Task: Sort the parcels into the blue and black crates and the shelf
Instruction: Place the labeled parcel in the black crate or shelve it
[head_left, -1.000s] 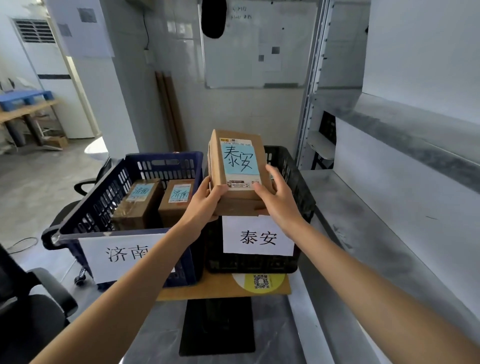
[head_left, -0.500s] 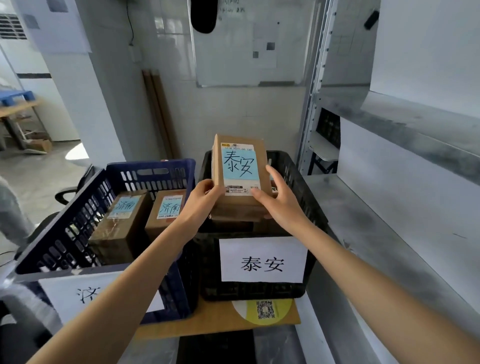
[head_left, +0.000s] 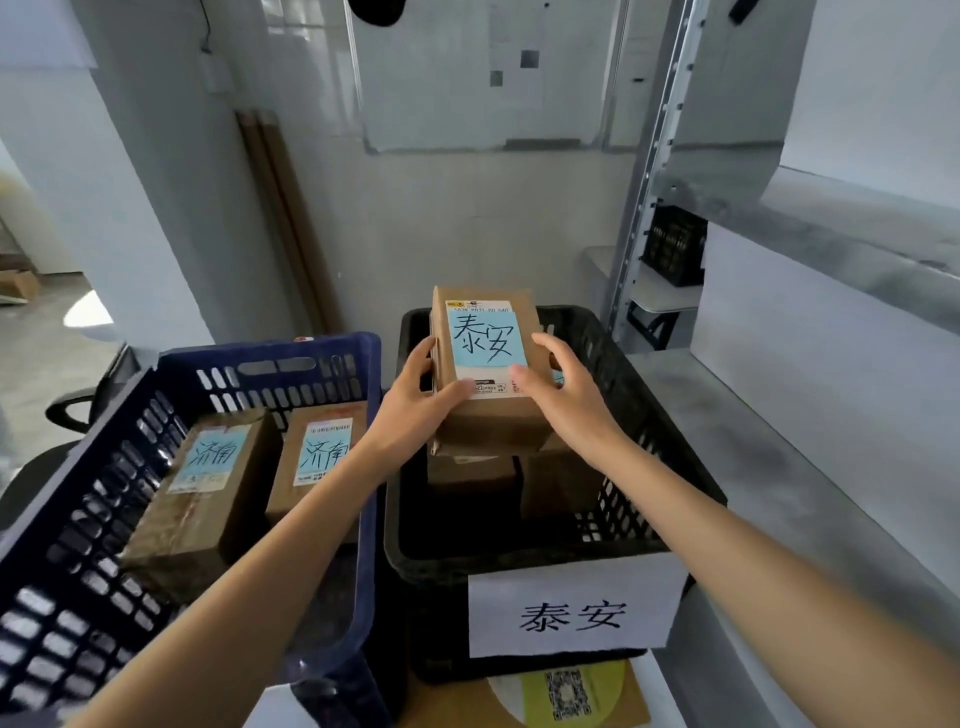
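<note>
**Parcel held over the black crate: placing step in hand**

At the bottom of the frame, a white paper sign (head_left: 571, 613) is fixed to the front wall of the black crate (head_left: 519, 553). Its characters are matched by those on the blue note of the parcel (head_left: 488, 421) held above. At the lower left, the blue crate (head_left: 260, 351) is occupied by two brown parcels (head_left: 208, 499) lying side by side, both marked with a different pair of characters.

Further in, at mid-frame, the parcel is gripped from both sides: the left hand (head_left: 415, 410) is wrapped round its left edge and the right hand (head_left: 566, 400) round its right. Beneath it, inside the black crate, two more parcels (head_left: 470, 473) are seen; whether they are touched by it cannot be told.

Placement is judged to be nearly done. Next, the parcel should be settled flat on that pair and released. The shelf (head_left: 753, 405) is seen at the right of the frame.
</note>
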